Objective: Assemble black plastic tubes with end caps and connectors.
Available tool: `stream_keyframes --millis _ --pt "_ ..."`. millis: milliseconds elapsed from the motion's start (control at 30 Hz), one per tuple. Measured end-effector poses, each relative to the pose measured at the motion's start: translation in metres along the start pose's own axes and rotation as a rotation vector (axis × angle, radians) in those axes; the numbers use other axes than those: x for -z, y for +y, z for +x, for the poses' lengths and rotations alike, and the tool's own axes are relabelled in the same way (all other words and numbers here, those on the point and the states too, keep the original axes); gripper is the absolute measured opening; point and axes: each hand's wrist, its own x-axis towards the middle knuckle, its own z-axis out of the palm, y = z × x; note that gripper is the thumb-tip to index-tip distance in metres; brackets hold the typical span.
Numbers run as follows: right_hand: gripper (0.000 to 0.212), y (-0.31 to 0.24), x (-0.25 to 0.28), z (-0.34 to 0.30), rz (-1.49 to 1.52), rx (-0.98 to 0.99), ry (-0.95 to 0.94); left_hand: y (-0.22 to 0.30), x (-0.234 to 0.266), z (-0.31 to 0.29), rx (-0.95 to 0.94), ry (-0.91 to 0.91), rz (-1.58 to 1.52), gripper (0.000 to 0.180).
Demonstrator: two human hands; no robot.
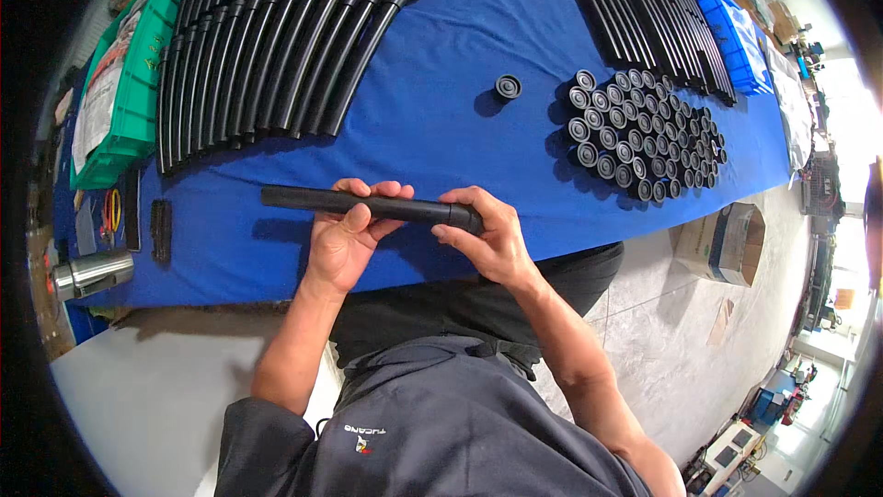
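A black tube (405,209) lies level across both my hands, above the near edge of the blue-covered table. My left hand (348,230) wraps round its middle, thumb in front and fingers behind. At the tube's right end, my right hand (487,232) grips a black end cap (464,217), which sits on the tube; how far on, I cannot tell. The tube's left end points free to the left. Beyond my right hand, one round black cap (508,87) stands apart on the cloth, left of a cluster of several similar caps (635,129).
Long black tubes with collars (267,56) lie in rows at the far left, beside a green crate (138,83). More thin black tubes (635,19) lie at the far right by a blue crate (733,37). A metal cylinder (92,274) and a dark brush-like strip (161,230) are near left. A cardboard box (731,244) stands on the floor.
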Motion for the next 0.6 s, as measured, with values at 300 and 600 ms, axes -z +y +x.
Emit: stream_keyframes --millis 300,600 --pt "0.035 0.003 0.005 0.003 0.005 0.147 -0.101 -0.003 0.009 -0.005 -0.01 0.007 -0.01 0.029" --pt "0.034 -0.003 0.011 -0.001 -0.062 0.246 -0.033 -0.005 -0.008 0.0 -0.012 -0.006 0.026 0.026"
